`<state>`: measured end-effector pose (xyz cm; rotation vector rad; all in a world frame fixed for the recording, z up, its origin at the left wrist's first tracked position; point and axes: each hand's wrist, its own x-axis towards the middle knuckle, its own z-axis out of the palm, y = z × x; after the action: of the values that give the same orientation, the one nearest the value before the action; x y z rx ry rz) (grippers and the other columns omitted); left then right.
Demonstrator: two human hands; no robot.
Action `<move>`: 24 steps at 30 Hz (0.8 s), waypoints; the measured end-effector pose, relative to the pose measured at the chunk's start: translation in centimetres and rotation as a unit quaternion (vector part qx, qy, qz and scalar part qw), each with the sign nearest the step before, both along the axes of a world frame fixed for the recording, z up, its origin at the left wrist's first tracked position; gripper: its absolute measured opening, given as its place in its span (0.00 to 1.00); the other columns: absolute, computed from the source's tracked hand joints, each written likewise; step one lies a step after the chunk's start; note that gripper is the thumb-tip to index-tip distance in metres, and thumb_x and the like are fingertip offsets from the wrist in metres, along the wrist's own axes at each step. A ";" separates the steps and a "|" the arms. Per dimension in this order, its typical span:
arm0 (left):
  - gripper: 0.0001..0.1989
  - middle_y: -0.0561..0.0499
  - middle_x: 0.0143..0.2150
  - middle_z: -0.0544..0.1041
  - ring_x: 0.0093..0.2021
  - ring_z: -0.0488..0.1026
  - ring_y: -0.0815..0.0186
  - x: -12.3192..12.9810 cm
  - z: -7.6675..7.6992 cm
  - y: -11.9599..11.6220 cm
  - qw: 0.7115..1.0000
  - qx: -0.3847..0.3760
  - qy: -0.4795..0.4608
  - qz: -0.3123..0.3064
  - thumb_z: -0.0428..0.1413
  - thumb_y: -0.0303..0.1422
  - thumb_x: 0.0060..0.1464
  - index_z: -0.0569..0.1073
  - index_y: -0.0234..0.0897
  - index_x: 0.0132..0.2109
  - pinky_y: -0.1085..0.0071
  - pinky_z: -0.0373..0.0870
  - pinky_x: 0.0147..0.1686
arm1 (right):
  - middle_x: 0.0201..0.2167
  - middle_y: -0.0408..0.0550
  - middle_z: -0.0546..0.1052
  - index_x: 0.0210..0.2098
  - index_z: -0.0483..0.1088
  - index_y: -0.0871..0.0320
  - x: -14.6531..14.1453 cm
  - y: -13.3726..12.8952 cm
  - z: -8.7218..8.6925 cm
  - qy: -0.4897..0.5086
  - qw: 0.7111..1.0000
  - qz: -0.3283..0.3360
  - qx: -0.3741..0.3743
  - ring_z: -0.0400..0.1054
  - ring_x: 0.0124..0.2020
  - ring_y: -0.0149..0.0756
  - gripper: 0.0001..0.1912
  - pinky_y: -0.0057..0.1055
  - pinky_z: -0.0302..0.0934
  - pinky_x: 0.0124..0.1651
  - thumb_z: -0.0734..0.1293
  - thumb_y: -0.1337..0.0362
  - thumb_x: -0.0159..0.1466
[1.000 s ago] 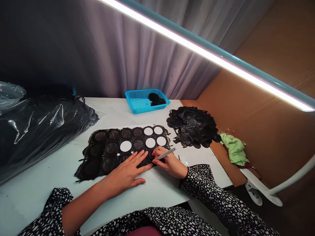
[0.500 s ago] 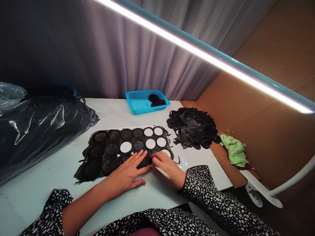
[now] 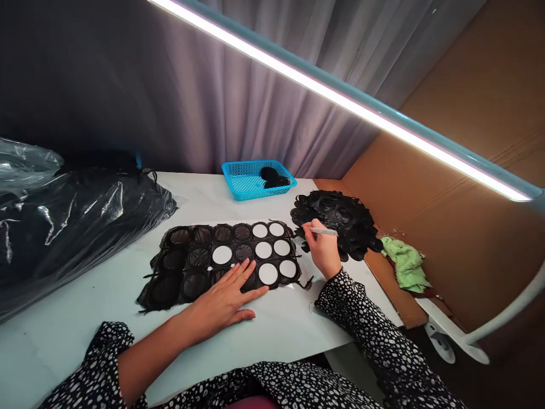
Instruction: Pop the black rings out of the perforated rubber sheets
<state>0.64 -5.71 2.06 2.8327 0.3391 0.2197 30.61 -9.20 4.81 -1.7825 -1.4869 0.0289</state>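
Observation:
A dark sheet [image 3: 174, 260] of round cells in rows lies on the table. Most cells hold black film; several are open circles with white showing through. My left hand [image 3: 223, 292] rests flat on the near edge of this sheet, fingers spread. To the right of the sheet, at the left edge of a pile of black round pieces [image 3: 355, 224], is my right hand [image 3: 324, 253]. Its fingers are closed around a slim, pale pen-like tool [image 3: 324, 231], whose exact kind I cannot make out. Whether a black piece is also pinched there is unclear.
A blue plastic basket [image 3: 238, 190] with some black pieces stands at the back. On the left bulges a clear plastic bag [image 3: 93, 216] of black material. A green cloth [image 3: 404, 261] lies at the right, near the white lamp arm [image 3: 506, 318]. The lit lamp tube [image 3: 340, 96] crosses overhead.
My right hand has moved from the sheet rightward and up to the black pile. The near-row cell where it worked, black before, now shows white. My left hand stays flat on the sheet.

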 end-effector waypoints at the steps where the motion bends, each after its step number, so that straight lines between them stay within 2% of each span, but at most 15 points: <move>1: 0.30 0.48 0.74 0.40 0.71 0.45 0.48 -0.3 0.1 -0.1 1.000 0.010 -0.005 0.006 0.53 0.46 0.63 0.55 0.53 0.69 0.50 0.51 0.66 | 0.30 0.47 0.74 0.32 0.65 0.56 -0.5 0.2 0.3 -0.002 1.000 0.010 0.006 0.66 0.30 0.36 0.11 0.31 0.59 0.37 0.57 0.61 0.69; 3: 0.31 0.45 0.73 0.46 0.71 0.48 0.50 -1.1 0.3 -0.4 0.999 0.032 -0.020 0.031 0.52 0.47 0.64 0.54 0.48 0.70 0.52 0.53 0.66 | 0.32 0.48 0.74 0.32 0.65 0.56 -2.6 0.3 0.3 0.004 0.998 0.065 0.000 0.67 0.33 0.37 0.10 0.31 0.60 0.39 0.58 0.63 0.69; 6: 0.28 0.42 0.71 0.55 0.69 0.55 0.52 -3.0 0.1 -0.8 0.995 0.058 -0.039 0.071 0.49 0.46 0.66 0.58 0.42 0.69 0.53 0.56 0.65 | 0.34 0.48 0.74 0.34 0.66 0.55 -6.6 -0.1 -0.5 0.000 0.981 0.188 -0.042 0.67 0.37 0.38 0.07 0.32 0.60 0.41 0.59 0.66 0.68; 9: 0.26 0.43 0.70 0.57 0.68 0.57 0.52 -4.4 -0.3 -1.2 0.995 0.058 -0.030 0.073 0.49 0.44 0.67 0.61 0.42 0.67 0.54 0.58 0.64 | 0.32 0.46 0.73 0.35 0.67 0.56 -9.7 -1.0 -1.4 0.033 0.953 0.286 -0.099 0.66 0.34 0.36 0.06 0.31 0.60 0.39 0.60 0.68 0.68; 11: 0.26 0.42 0.71 0.55 0.69 0.55 0.52 -4.9 -0.4 -1.3 0.997 0.049 -0.017 0.064 0.50 0.44 0.66 0.60 0.43 0.67 0.53 0.58 0.64 | 0.32 0.44 0.73 0.36 0.67 0.56 -10.5 -1.5 -1.7 0.076 0.933 0.325 -0.132 0.65 0.33 0.34 0.04 0.30 0.60 0.37 0.62 0.69 0.67; 15: 0.26 0.43 0.72 0.51 0.70 0.52 0.49 -5.0 -0.4 -1.3 0.998 0.026 -0.006 0.054 0.52 0.44 0.65 0.60 0.45 0.67 0.51 0.57 0.64 | 0.36 0.45 0.72 0.35 0.67 0.56 -10.5 -1.7 -1.6 0.119 0.914 0.356 -0.151 0.65 0.35 0.33 0.03 0.30 0.60 0.38 0.65 0.69 0.65; 24: 0.27 0.41 0.72 0.52 0.69 0.52 0.48 -5.1 -1.0 -1.3 0.998 0.028 -0.004 0.054 0.53 0.43 0.65 0.60 0.44 0.67 0.49 0.58 0.63 | 0.39 0.47 0.70 0.28 0.64 0.58 -10.9 -1.6 -2.2 0.128 0.912 0.356 -0.159 0.65 0.39 0.34 0.10 0.32 0.59 0.43 0.64 0.68 0.66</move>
<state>-4.45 -7.02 1.10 2.8713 0.4932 0.2655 19.74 -10.85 2.66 -1.2998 -1.9251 0.8807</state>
